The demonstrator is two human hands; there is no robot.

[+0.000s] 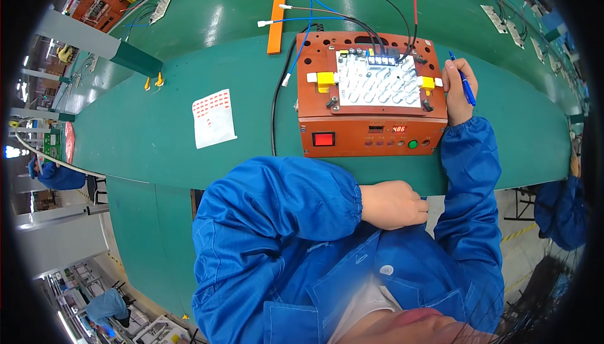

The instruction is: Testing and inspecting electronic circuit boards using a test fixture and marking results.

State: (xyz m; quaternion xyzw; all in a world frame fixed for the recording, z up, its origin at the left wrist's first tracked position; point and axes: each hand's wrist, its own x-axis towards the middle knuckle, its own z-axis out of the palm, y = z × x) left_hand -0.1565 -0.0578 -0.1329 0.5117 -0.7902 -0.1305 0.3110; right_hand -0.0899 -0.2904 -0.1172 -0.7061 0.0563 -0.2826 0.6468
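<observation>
My right hand (461,95) is closed around a blue pen (466,86), which slants across the fingers. It is beside the right end of a reddish-brown test box (365,135), its fingertips close to a white-tipped yellow clamp (428,82). On the box's top lies a white circuit board (377,83) with rows of round clear parts, between that clamp and a yellow clamp (325,80) at the left. Wires rise from a terminal block at the board's far edge. My left hand (394,204) is curled into a loose fist near the bench's front edge, no object visible in it.
A white label sheet (214,121) with red stickers lies left of the box. Loose-ended blue wires (302,45) and a black cable (275,105) run over the green bench (145,149). An orange strip (277,14) lies behind. A grey post (100,39) stands at the left.
</observation>
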